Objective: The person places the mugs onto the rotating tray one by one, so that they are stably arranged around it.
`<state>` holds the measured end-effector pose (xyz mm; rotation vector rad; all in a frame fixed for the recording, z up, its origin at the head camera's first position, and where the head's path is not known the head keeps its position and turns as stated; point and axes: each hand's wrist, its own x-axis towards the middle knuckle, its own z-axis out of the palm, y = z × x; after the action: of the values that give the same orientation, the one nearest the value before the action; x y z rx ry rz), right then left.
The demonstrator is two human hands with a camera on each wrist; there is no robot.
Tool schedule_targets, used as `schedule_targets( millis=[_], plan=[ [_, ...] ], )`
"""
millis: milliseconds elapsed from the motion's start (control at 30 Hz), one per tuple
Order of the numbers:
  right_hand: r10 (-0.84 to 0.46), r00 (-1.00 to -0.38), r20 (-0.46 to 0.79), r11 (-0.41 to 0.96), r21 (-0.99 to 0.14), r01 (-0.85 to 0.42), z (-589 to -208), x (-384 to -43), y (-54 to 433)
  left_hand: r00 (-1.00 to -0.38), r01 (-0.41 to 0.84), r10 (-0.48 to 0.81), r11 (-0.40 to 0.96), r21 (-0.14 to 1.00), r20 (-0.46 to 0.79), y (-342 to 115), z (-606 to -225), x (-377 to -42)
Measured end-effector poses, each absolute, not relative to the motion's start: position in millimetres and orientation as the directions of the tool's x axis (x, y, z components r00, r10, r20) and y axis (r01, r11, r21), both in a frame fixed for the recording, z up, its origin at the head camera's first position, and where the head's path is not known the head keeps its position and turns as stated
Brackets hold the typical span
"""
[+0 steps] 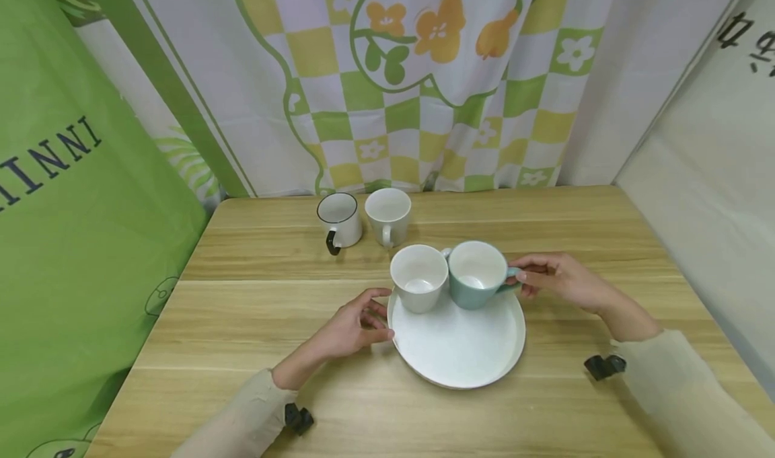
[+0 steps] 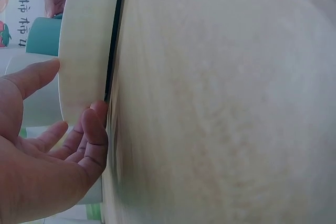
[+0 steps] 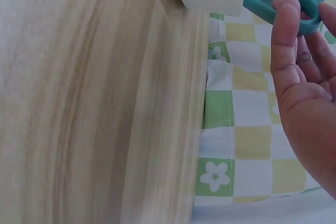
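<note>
A round white tray (image 1: pixel 460 350) sits on the wooden table. At its back stand a white mug (image 1: pixel 420 280) and, right beside it, a teal mug (image 1: pixel 477 280) with a white inside. My left hand (image 1: pixel 354 327) grips the tray's left side; in the left wrist view the thumb (image 2: pixel 39 77) lies at the rim and curled fingers (image 2: pixel 94 140) reach the lower edge. My right hand (image 1: pixel 560 280) pinches the teal mug's handle (image 3: pixel 310 17) between thumb and fingers. Whether the teal mug's base touches the tray cannot be told.
Behind the tray, near the table's back edge, stand a white mug with black rim and handle (image 1: pixel 342 222) and a plain white mug (image 1: pixel 388 216). A checked, flowered curtain (image 1: pixel 424 122) hangs at the back; green cloth (image 1: pixel 79 243) hangs on the left.
</note>
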<state>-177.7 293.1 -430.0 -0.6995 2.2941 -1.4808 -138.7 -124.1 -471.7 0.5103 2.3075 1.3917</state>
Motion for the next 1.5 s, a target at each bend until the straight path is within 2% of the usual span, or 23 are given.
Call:
schedule_targets(
  millis=[300, 600, 1000, 1100, 1300, 1500],
  plan=[
    [-0.522, -0.853, 0.011, 0.392, -0.885, -0.251, -434, -171, 297, -0.862, 0.113, 0.487, 0.455, 0.884, -0.141, -124, -475, -139],
    [-0.523, -0.853, -0.004, 0.392, -0.889, -0.237, -439, -164, 308, -0.884, 0.193, 0.466, 0.448, 0.873, -0.044, -133, -468, -143],
    [-0.500, -0.864, -0.068, 0.442, -0.877, -0.186, -444, -157, 312, -0.946, 0.203, 0.317, 0.413, 0.888, 0.069, -153, -452, -157],
    [-0.495, -0.865, -0.079, 0.458, -0.870, -0.183, -447, -157, 314, -0.964, 0.176, 0.259, 0.417, 0.892, 0.069, -159, -449, -162],
    [-0.486, -0.866, -0.116, 0.498, -0.852, -0.165, -453, -157, 314, -0.992, 0.032, 0.127, 0.392, 0.919, -0.020, -170, -449, -173],
    [-0.530, -0.838, -0.129, 0.502, -0.844, -0.188, -457, -156, 311, -0.996, -0.071, 0.027, 0.329, 0.942, -0.084, -181, -456, -188]
  ],
)
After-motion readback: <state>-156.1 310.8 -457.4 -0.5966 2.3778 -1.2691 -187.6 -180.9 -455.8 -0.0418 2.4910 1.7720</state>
